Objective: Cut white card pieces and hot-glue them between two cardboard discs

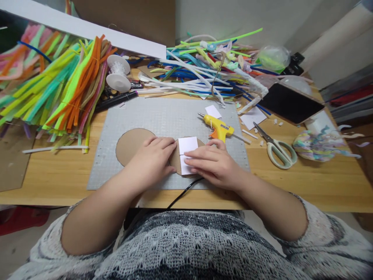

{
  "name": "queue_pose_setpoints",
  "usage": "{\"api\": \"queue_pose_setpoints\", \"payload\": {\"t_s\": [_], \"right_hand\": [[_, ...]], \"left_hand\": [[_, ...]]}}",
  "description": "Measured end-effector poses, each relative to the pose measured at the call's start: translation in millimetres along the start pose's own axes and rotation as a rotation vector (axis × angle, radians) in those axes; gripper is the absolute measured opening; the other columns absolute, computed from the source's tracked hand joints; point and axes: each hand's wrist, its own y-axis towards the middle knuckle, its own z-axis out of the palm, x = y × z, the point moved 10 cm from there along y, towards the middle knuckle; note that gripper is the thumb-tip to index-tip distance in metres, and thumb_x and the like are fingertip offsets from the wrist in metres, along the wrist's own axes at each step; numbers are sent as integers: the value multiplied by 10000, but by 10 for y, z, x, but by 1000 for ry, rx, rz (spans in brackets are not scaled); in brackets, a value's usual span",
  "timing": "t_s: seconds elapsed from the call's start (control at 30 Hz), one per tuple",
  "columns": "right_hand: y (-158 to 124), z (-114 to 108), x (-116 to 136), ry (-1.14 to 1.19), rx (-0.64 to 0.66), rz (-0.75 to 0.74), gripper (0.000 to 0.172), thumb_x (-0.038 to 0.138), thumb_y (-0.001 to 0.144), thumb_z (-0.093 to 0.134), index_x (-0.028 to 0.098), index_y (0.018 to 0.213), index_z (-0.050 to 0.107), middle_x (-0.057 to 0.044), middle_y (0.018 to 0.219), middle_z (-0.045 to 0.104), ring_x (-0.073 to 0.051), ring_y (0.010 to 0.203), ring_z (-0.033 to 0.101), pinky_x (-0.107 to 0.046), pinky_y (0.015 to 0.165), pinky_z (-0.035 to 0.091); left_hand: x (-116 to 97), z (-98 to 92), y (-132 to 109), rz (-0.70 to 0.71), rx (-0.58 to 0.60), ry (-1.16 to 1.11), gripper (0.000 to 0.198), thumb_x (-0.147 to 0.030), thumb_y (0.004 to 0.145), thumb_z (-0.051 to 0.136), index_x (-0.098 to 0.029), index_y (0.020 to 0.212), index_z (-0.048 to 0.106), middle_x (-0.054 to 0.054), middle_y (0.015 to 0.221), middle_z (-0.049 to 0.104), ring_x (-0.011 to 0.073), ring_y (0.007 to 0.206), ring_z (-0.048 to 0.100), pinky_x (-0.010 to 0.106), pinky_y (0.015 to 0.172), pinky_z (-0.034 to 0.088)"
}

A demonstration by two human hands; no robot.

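Note:
On a grey cutting mat lie two round cardboard discs. My left hand rests flat with fingers stretched, over the edge of the left disc and touching the rim of the right disc. Two white paper pieces, an upper one and a lower one, lie edge to edge across the right disc. My right hand lays its outstretched fingertips on the lower piece, covering part of it. Just beyond that hand lies a yellow glue gun, its nozzle pointing left.
Scissors and a phone lie to the right. Bundles of pipe cleaners fill the left, with more loose ones at the back. A spool stands behind the mat. A black cord crosses the front edge.

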Motion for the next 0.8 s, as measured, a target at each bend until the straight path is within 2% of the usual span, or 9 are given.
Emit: {"api": "queue_pose_setpoints", "payload": {"t_s": [0.07, 0.17, 0.3, 0.8], "right_hand": [[16, 1, -62, -59, -2, 72, 301, 293, 949, 458, 231, 1223, 567, -53, 1295, 596, -174, 1162, 550, -419, 982, 256], [33, 120, -111, -135, 92, 134, 389, 335, 952, 442, 218, 1321, 481, -64, 1397, 495, -205, 1272, 461, -464, 1032, 190], [26, 232, -147, -153, 158, 170, 389, 375, 956, 426, 235, 1313, 489, -42, 1386, 507, -206, 1249, 484, -475, 1042, 172], [16, 228, -187, -100, 138, 204, 363, 388, 938, 463, 267, 1271, 539, -44, 1332, 563, -222, 1194, 528, -487, 1021, 192]], "left_hand": [[-12, -5, -7, 10, -5, 5, 566, -331, 805, 616, -134, 1312, 464, 121, 1337, 521, 291, 1222, 469, 444, 1039, 281], [-17, -8, -8, 6, -5, 14, 562, -327, 805, 616, -124, 1307, 466, 121, 1332, 524, 290, 1218, 472, 444, 1041, 278], [-15, -10, -3, -3, -5, 5, 549, -323, 802, 621, -128, 1295, 477, 121, 1331, 527, 289, 1220, 473, 448, 1044, 272], [-20, -26, -12, 0, -26, -8, 524, -306, 805, 606, -162, 1293, 482, 122, 1325, 535, 293, 1223, 475, 482, 1058, 256]]}}
